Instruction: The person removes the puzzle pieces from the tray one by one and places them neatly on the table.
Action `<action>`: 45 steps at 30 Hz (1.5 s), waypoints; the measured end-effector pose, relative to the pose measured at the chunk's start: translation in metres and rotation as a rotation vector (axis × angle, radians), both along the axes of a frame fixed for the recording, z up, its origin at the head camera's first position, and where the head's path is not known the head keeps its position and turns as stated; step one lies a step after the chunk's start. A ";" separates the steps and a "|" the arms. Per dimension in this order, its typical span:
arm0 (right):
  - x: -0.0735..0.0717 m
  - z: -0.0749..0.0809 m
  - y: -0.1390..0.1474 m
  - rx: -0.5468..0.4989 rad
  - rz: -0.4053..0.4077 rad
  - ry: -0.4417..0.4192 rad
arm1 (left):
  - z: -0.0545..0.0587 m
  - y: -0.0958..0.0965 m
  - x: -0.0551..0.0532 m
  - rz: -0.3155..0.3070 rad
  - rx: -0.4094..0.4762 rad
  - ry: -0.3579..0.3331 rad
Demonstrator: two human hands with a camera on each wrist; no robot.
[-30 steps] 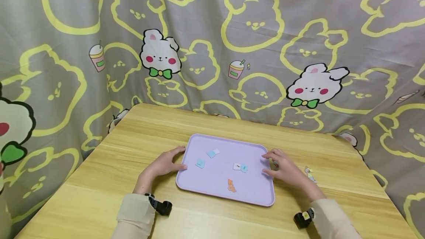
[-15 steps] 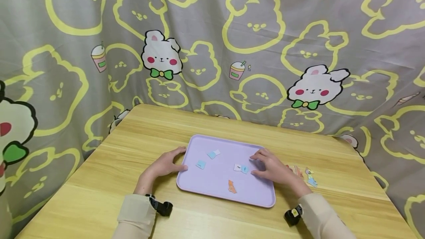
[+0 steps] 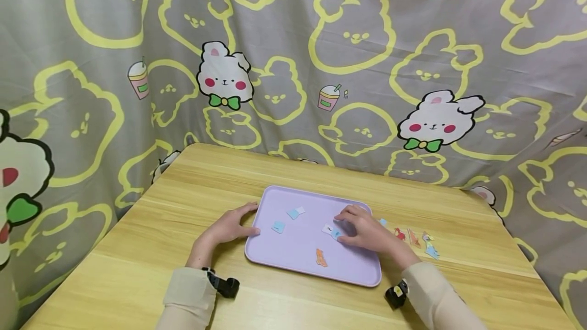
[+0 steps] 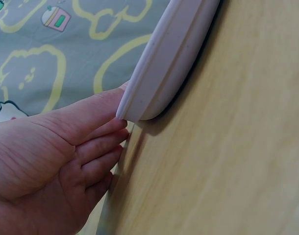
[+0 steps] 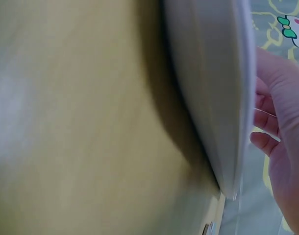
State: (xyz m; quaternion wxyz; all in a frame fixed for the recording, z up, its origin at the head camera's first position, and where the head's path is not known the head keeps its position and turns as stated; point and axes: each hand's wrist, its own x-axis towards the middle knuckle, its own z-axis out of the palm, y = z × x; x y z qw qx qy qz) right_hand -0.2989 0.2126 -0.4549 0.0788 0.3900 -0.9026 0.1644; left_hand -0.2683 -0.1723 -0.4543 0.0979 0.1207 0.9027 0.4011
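Note:
A lilac tray (image 3: 284, 256) lies on the wooden table. Along its left rim my left hand (image 3: 229, 225) rests with relaxed fingers, the thumb reaching over the edge; the left wrist view shows the hand (image 4: 76, 152) touching the rim. Above the tray's right half is my right hand (image 3: 367, 230), thumb and forefinger apart, nothing visible between them. Just by those fingertips lie a white piece (image 3: 327, 228) with a black mark and a light-blue piece (image 3: 336, 234), partly covered. An orange piece (image 3: 321, 257), a light-blue square (image 3: 277, 226) and a blue-and-white piece (image 3: 295, 213) also lie on the tray.
Right of the tray, small cut-outs lie on the table: a blue one (image 3: 382, 222), a red one (image 3: 400, 234), an orange-red one (image 3: 414, 238) and a multicoloured one (image 3: 430, 246). A patterned grey curtain (image 3: 275, 29) hangs behind the table (image 3: 151, 248).
My right hand has moved left from the tray's right rim to the white and light-blue pieces, uncovering the cut-outs on the table. My left hand and the tray stay put.

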 end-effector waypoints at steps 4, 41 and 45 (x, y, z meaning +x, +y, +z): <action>-0.002 0.001 -0.006 0.017 0.023 -0.024 | 0.000 0.000 0.000 0.002 0.003 -0.002; 0.003 -0.010 -0.023 -0.205 0.062 0.003 | -0.002 0.002 0.000 0.013 -0.011 -0.023; 0.007 -0.009 -0.026 -0.263 0.070 0.019 | -0.002 0.002 -0.001 0.015 -0.012 -0.025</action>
